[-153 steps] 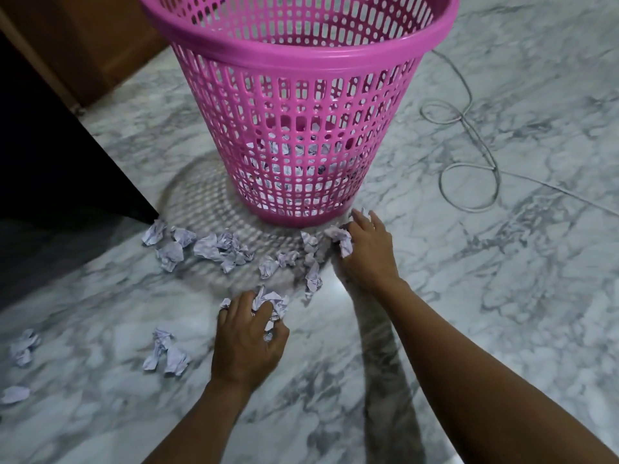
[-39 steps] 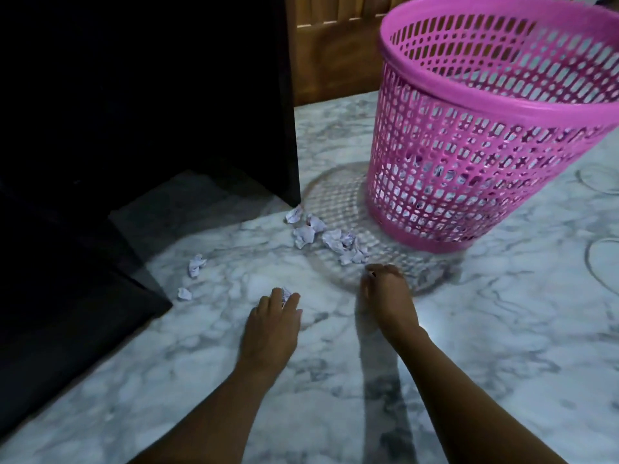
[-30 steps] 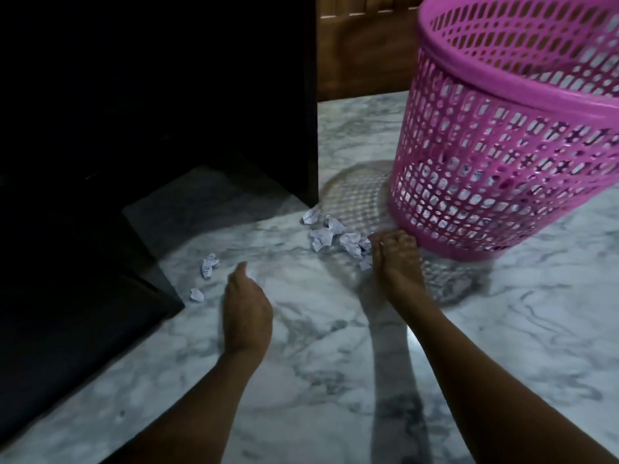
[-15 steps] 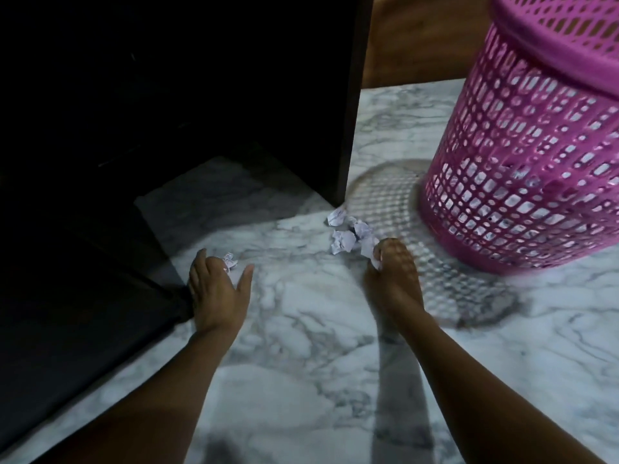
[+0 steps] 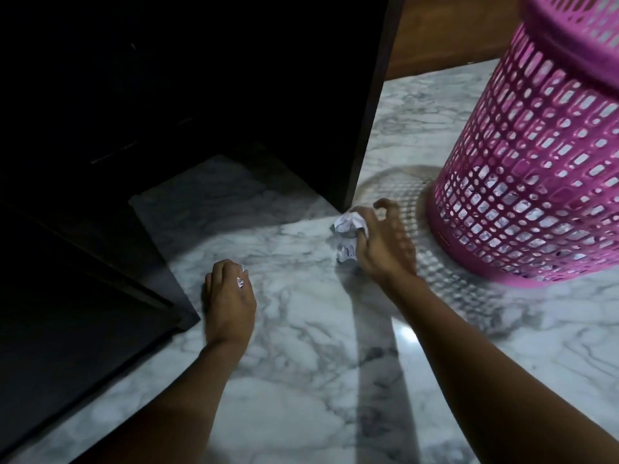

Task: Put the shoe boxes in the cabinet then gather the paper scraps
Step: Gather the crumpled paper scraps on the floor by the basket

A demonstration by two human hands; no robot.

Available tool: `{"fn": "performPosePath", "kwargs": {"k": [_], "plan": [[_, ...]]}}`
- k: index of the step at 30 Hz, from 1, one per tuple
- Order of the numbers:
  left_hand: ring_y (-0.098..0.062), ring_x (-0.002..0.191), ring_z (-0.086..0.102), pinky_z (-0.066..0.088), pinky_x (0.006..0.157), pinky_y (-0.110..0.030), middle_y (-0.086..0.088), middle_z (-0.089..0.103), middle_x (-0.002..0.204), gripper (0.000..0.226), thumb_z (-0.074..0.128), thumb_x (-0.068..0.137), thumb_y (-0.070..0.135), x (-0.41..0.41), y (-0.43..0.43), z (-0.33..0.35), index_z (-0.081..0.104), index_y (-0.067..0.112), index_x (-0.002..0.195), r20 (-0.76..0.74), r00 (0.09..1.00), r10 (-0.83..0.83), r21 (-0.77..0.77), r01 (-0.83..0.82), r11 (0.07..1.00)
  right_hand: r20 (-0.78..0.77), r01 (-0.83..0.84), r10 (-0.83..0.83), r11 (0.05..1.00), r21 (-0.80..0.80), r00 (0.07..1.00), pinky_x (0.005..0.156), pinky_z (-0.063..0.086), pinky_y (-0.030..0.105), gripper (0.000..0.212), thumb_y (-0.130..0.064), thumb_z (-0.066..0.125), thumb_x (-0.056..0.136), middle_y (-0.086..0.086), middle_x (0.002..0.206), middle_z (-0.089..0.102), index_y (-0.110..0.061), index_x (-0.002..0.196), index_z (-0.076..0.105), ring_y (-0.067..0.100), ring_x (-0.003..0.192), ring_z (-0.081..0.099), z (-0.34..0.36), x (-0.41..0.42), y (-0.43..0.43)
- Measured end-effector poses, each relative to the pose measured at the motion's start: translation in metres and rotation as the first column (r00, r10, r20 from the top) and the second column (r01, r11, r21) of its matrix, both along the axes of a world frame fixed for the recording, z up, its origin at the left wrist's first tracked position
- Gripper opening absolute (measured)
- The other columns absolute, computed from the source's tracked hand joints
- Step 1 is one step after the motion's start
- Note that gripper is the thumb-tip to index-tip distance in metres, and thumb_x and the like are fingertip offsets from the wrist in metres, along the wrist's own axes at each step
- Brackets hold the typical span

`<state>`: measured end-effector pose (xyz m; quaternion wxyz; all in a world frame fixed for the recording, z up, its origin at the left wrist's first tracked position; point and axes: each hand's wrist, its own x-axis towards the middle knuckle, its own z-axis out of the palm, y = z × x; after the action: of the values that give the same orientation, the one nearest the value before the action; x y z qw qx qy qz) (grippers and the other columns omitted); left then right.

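Note:
My right hand (image 5: 382, 242) grips a bunch of crumpled white paper scraps (image 5: 348, 234) just above the marble floor (image 5: 301, 363), left of the pink mesh basket (image 5: 536, 169). My left hand (image 5: 229, 296) is curled round a small paper scrap (image 5: 242, 279), which peeks out between its fingers, close to the dark cabinet corner. More white scraps show through the basket's wall at its bottom.
A dark cabinet (image 5: 201, 95) fills the upper left, with an open dark door panel (image 5: 67, 313) jutting toward me on the left. A wooden wall base (image 5: 452, 35) runs behind the basket.
The view swung left. My right hand gathered the scraps near the basket into its grip, and my left hand closed round the scrap by the cabinet.

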<state>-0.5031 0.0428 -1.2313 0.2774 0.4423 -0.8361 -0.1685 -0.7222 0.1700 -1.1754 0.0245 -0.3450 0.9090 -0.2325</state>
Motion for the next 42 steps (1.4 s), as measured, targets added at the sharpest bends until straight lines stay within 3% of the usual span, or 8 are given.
{"fn": "performPosePath", "kwargs": {"k": [5,13,16,19,25,29,35,42], "plan": [[-0.032,0.074,0.054,0.050,0.069,-0.047,-0.012,0.053,0.080,0.017,0.050,0.096,0.008,0.000,-0.003,-0.001,0.046,0.010,0.080,-0.048,0.998,0.034,0.061,-0.031,0.998,-0.079,0.038,-0.020,0.971,0.236,0.997,0.084,0.047,0.044,0.055,-0.055,0.030,0.092,0.009,0.144,0.043,-0.029,0.135,0.054,0.040,0.112,0.047,-0.028,0.024,-0.017],[-0.033,0.066,0.059,0.054,0.058,-0.044,-0.004,0.059,0.069,0.016,0.051,0.095,0.027,-0.013,-0.002,0.017,0.038,0.024,0.086,-0.020,1.000,0.009,0.220,-0.004,0.976,-0.009,-0.043,0.044,0.994,0.099,0.999,0.071,0.044,0.036,0.047,-0.026,0.054,0.086,0.001,0.102,0.068,-0.027,0.133,0.048,0.030,0.091,0.058,-0.024,0.038,-0.004],[-0.027,0.068,0.062,0.055,0.059,-0.041,0.000,0.060,0.069,0.010,0.054,0.094,0.027,-0.046,0.000,0.031,0.047,0.022,0.089,-0.113,0.988,-0.104,0.257,0.130,0.958,0.113,-0.148,0.149,0.989,-0.018,0.982,0.065,0.044,0.032,0.013,-0.025,0.056,0.089,-0.006,0.081,0.064,-0.032,0.100,0.053,0.026,0.078,0.060,-0.023,0.032,0.006],[-0.028,0.076,0.063,0.053,0.064,-0.035,-0.004,0.064,0.076,0.019,0.060,0.093,0.034,-0.093,0.007,0.044,0.056,0.017,0.089,-0.111,0.969,-0.220,0.340,0.245,0.908,0.310,-0.015,0.055,0.991,-0.130,0.949,0.061,0.042,0.030,0.017,-0.030,0.060,0.083,-0.006,0.067,0.056,-0.031,0.082,0.043,0.019,0.067,0.054,-0.018,0.027,0.021],[-0.032,0.094,0.062,0.048,0.074,-0.035,-0.009,0.067,0.100,0.039,0.064,0.085,0.053,-0.171,0.013,0.060,0.057,0.016,0.096,0.089,0.940,-0.330,0.493,0.247,0.834,0.532,0.311,-0.098,0.892,-0.328,0.841,0.076,0.055,0.043,0.020,-0.043,0.056,0.070,-0.002,0.075,0.070,-0.029,0.082,0.053,0.019,0.077,0.069,-0.006,0.016,0.047],[-0.031,0.108,0.059,0.044,0.081,-0.032,-0.008,0.063,0.118,0.029,0.063,0.089,0.043,-0.189,0.012,0.055,0.055,0.019,0.103,0.282,0.871,-0.401,0.468,0.240,0.851,0.447,0.108,0.031,0.953,-0.283,0.894,0.071,0.051,0.033,0.016,-0.029,0.067,0.080,-0.007,0.076,0.065,-0.031,0.095,0.061,0.015,0.072,0.062,-0.002,0.026,0.059],[-0.037,0.099,0.059,0.037,0.071,-0.030,-0.019,0.063,0.110,0.013,0.049,0.096,0.023,-0.172,0.005,0.049,0.055,0.011,0.094,0.273,0.865,-0.422,0.404,0.295,0.866,0.341,-0.326,0.290,0.944,0.055,0.894,0.084,0.051,0.037,0.056,-0.044,0.064,0.090,0.008,0.114,0.071,-0.031,0.142,0.047,0.029,0.102,0.065,-0.005,0.064,0.035],[-0.022,0.098,0.060,0.042,0.083,-0.026,-0.004,0.062,0.102,0.029,0.069,0.088,0.025,-0.130,-0.013,0.047,0.053,0.008,0.104,0.211,0.880,-0.426,0.546,0.255,0.798,0.190,-0.228,0.193,0.956,0.185,0.963,0.080,0.047,0.035,0.027,-0.041,0.055,0.094,0.007,0.112,0.071,-0.026,0.113,0.066,0.032,0.102,0.065,-0.012,0.080,0.006]]}}
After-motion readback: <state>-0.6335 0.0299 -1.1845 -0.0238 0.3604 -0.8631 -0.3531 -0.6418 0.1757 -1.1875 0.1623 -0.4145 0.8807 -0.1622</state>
